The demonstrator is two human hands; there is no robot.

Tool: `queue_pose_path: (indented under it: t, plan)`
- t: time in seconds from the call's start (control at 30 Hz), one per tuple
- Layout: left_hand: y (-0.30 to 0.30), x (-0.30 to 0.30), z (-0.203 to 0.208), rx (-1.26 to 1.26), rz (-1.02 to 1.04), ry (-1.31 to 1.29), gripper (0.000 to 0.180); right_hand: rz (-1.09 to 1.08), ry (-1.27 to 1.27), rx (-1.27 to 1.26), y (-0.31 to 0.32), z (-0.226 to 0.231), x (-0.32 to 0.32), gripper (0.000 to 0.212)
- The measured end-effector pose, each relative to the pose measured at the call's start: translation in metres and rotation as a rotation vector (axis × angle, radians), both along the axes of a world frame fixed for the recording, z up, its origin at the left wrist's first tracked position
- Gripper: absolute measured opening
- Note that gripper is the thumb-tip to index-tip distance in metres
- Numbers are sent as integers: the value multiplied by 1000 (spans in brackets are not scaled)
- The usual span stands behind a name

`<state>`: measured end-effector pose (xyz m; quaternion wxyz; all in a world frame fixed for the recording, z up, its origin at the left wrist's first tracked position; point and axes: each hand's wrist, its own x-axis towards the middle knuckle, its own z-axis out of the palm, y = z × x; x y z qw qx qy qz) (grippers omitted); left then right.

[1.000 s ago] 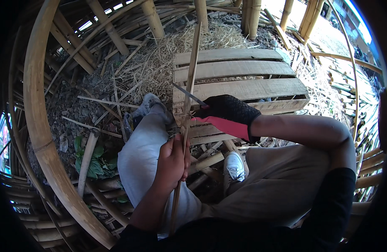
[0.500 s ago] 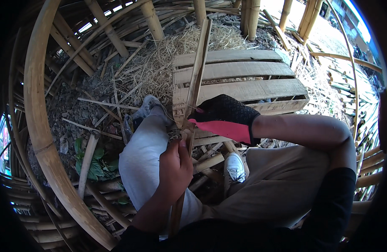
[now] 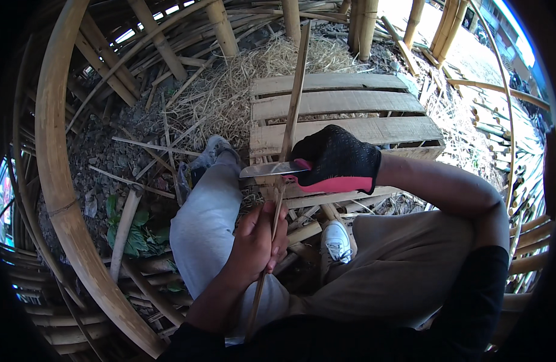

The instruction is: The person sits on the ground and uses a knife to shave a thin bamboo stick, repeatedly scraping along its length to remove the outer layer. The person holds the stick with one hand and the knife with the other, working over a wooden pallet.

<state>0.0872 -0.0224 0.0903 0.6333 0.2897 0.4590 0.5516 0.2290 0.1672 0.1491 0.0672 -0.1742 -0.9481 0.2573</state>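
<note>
A long, thin bamboo strip (image 3: 296, 90) runs up from my lap, past my left thigh, and over the wooden slatted pallet. My bare left hand (image 3: 257, 244) is wrapped around its lower half, fingers closed. In a black and pink glove, my right hand (image 3: 338, 160) grips a knife; its handle is mostly hidden in the fist. The knife blade (image 3: 269, 170) points left and crosses the strip just above my left hand. Whether the edge bites into the bamboo I cannot tell.
In front of me lies the slatted pallet (image 3: 362, 130), with a straw heap (image 3: 241, 84) behind it. A thick curved bamboo pole (image 3: 60, 199) rises on the left. Green leaves (image 3: 136, 232) and loose sticks lie by my left leg. Bamboo posts (image 3: 223, 30) stand at the back.
The strip has turned from its broad face to a narrow edge. My right hand has shifted slightly right, and the blade now shows across the strip. My left fingers have wrapped further around it.
</note>
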Motion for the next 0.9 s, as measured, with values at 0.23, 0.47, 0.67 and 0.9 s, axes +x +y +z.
queue_pose_path:
  t: [0.23,0.47,0.67,0.9]
  plan:
    - [4,-2,-2,-47,-105,-313,37,0,122,-4,13,-14,5,37]
    - [-8,-21,15,29,36,-202,36,-530,155,-296,41,-44,28,45]
    - [-7,-15,10,67,91,6,33,-571,291,-588,27,0,38,69]
    - [-12,-12,5,101,59,-13,34,-422,204,-306,24,40,37,45]
